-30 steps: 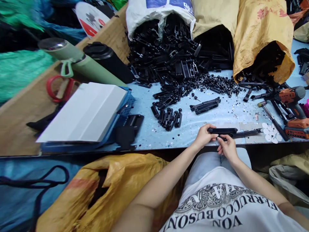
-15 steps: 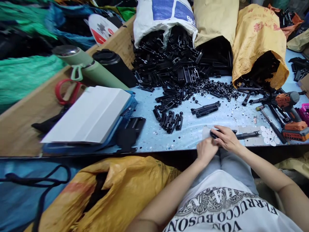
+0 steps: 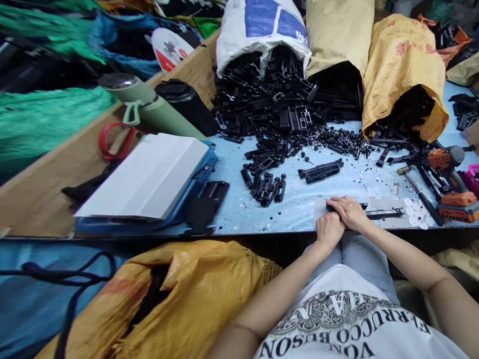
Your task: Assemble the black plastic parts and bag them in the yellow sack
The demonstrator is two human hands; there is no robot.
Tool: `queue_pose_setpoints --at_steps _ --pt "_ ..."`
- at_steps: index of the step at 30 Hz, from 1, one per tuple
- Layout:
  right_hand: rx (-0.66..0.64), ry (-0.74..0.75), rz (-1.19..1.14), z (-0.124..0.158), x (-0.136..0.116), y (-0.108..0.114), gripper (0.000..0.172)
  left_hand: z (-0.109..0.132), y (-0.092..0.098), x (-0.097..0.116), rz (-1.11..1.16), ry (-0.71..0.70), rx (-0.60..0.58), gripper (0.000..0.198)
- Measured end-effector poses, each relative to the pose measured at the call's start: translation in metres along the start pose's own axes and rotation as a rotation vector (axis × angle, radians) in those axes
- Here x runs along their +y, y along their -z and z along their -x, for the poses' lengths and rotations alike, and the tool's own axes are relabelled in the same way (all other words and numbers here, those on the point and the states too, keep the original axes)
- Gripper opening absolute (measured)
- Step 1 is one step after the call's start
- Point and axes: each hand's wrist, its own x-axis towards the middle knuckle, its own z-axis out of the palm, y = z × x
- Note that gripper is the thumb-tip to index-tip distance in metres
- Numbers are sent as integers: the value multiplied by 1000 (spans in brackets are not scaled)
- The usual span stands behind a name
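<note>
My left hand (image 3: 330, 230) is curled into a fist at the front edge of the table, against the near end of a black part (image 3: 329, 207). Over that part and the left hand's knuckles lies my right hand (image 3: 350, 211), its fingers bent and pressed together. Most of the part is covered by my hands; only its dark ends show. Just right of my hands lies a long, thin black bar (image 3: 385, 213) on a flat grey plate (image 3: 377, 203). Behind, a pair of black hinged-looking bars (image 3: 321, 171) rests on the blue table (image 3: 292, 214).
A heap of black parts (image 3: 262, 104) spills from a white sack (image 3: 262, 30). Small pins (image 3: 348, 142) lie before a yellow sack (image 3: 404, 65). At right are a hammer (image 3: 421, 194) and cordless drill (image 3: 454, 184); at left, a white box lid (image 3: 145, 174) and green bottle (image 3: 157, 109).
My left hand has shifted slightly right, closer under the right hand. The right hand's fingers have drawn together over the part. The whole view has moved a little.
</note>
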Motion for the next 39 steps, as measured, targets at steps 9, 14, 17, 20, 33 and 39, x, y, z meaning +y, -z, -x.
queue_pose_setpoints --at_steps 9,14,17,20,33,39 --pt "253 -94 428 84 77 32 60 -41 12 -13 -152 -792 76 49" --pt "12 -64 519 84 101 56 61 -55 21 4 -160 -648 -59 43" --pt "-73 56 453 72 92 71 62 -54 35 -1 -87 -569 -105 45" --pt "-143 117 436 63 79 81 60 -49 45 -8 -69 -513 -108 46" --pt "-152 239 663 17 11 72 54 -40 66 2 -282 -278 -133 60" --pt "-198 431 591 3 16 80 44 -39 68 1 -290 -305 -144 60"
